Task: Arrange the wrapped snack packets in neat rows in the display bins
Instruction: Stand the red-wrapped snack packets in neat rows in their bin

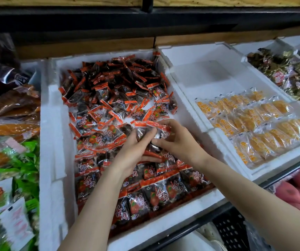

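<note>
Green packets [26,160]: heaped at far left, as I see them.
Middle bin [53,134]: white foam; loose red-and-black packets [113,91] piled at back, neat rows [154,191] across front.
Left hand [134,144]: fingers curled round a small bunch of packets [151,128] held over the bin's middle.
Right hand [178,140]: I see it pinching that same bunch from the right.
Right bin [199,69]: orange packets [254,124] laid in rows.

Dark metal-railed display shelf [223,208], large white foam bin [163,223] resting on it, second white foam bin [209,57] touching its right side.
</note>
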{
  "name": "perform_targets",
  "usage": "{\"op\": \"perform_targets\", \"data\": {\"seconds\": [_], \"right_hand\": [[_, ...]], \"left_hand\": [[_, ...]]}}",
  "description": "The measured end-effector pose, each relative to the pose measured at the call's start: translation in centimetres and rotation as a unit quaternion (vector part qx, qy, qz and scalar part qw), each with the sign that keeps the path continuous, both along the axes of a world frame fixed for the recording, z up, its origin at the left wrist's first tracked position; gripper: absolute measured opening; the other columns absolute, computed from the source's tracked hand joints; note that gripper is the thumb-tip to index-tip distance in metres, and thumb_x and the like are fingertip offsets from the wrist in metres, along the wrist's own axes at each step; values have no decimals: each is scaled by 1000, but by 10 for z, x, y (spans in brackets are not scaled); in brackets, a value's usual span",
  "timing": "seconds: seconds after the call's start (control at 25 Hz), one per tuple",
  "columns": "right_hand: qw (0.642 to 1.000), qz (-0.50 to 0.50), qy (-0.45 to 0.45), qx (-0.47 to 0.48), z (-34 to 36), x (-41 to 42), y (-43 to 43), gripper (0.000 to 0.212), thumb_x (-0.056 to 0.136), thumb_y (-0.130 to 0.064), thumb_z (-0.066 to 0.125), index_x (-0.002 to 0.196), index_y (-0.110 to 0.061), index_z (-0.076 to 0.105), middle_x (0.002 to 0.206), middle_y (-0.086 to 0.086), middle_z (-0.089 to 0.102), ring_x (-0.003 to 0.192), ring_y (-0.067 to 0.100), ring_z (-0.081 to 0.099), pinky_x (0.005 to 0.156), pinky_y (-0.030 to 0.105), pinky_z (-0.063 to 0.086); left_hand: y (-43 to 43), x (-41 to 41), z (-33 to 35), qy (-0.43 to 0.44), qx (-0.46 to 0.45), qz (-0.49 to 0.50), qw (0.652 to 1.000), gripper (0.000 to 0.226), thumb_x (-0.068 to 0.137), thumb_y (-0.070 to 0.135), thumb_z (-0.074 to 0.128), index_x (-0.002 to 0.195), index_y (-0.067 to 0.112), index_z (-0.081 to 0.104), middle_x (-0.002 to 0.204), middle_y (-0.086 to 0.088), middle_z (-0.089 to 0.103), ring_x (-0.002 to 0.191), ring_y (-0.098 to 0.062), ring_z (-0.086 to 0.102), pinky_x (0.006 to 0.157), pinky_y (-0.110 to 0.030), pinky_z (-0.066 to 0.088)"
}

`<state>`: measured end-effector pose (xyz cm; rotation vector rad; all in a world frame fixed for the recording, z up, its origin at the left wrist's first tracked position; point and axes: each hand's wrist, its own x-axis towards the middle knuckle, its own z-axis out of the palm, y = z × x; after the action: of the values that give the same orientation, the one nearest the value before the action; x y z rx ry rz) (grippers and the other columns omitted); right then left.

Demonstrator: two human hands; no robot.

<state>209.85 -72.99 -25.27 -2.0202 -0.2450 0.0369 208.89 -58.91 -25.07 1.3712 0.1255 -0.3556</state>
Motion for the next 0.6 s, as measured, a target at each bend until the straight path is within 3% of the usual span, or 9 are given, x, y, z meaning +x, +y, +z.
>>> {"op": "perform_targets", "data": {"seconds": [0.08, 0.12, 0.2, 0.28, 0.36, 0.44, 0.52, 0.6], "right_hand": [[999, -25, -2, 40, 4, -3, -4, 36, 77, -13, 75, 106, -18, 54, 99, 2, 67, 82, 17, 66, 78, 33, 56], [997, -41, -2, 68, 7, -4, -6, 31, 78, -11, 74, 101, -18, 55, 96, 4, 68, 82, 20, 68, 76, 38, 57], [989, -70, -52, 116, 13, -7, -8, 22, 81, -11, 71, 90, -22, 55, 93, 5, 67, 82, 24, 68, 69, 47, 57], [982, -53, -161, 88, 16, -13, -8, 25, 79, -7, 72, 81, -27, 57, 87, -2, 64, 82, 21, 65, 68, 43, 55], [959, 28, -280, -35, 10, -22, -7, 26, 74, 2, 71, 80, -21, 62, 87, -3, 60, 84, 14, 59, 72, 31, 49], [926, 111, -338, -127, 0, -33, -5, 20, 74, 1, 67, 85, -16, 66, 94, -2, 59, 91, 13, 53, 79, 24, 44], [925, 163, -316, -138, -4, -42, -7, 19, 78, -4, 67, 93, -16, 69, 101, -2, 58, 98, 11, 51, 87, 19, 40], [939, 214, -238, -123, -3, -52, -10, 24, 78, -9, 72, 100, -18, 69, 108, -3, 56, 105, 7, 49, 93, 19, 38]], "left_hand": [[0, -10, -1, 6, -20, 5, 1000, 52, 91, 45, 49, 135, 17, 45, 122, -1, 60, 84, -17, 71, 66, -36, 60], [2, -12, -3, 10, -43, 29, 999, 57, 94, 44, 44, 141, 13, 39, 129, -9, 59, 80, -17, 72, 68, -38, 60], [5, -21, -2, 35, -69, 78, 994, 62, 97, 41, 43, 150, 18, 23, 149, -8, 39, 72, -18, 73, 87, -47, 55], [7, -29, 0, 68, -88, 100, 989, 68, 95, 42, 45, 153, 21, 16, 156, -2, 25, 71, -20, 73, 103, -56, 42], [5, -38, 5, 65, -127, 94, 985, 51, 96, 43, 40, 138, 13, 44, 140, -15, 50, 79, -26, 73, 91, -55, 51], [5, -49, 14, 89, -153, 113, 978, 38, 97, 43, 40, 109, 11, 56, 108, -21, 68, 84, -32, 72, 74, -48, 58], [9, -56, 13, 104, -159, 114, 975, 43, 88, 40, 58, 117, 9, 52, 119, -21, 63, 88, -30, 71, 69, -44, 59], [15, -62, 4, 90, -139, 110, 980, 85, 71, 32, 75, 143, 12, 35, 143, -17, 45, 106, -27, 65, 73, -42, 59]]}}
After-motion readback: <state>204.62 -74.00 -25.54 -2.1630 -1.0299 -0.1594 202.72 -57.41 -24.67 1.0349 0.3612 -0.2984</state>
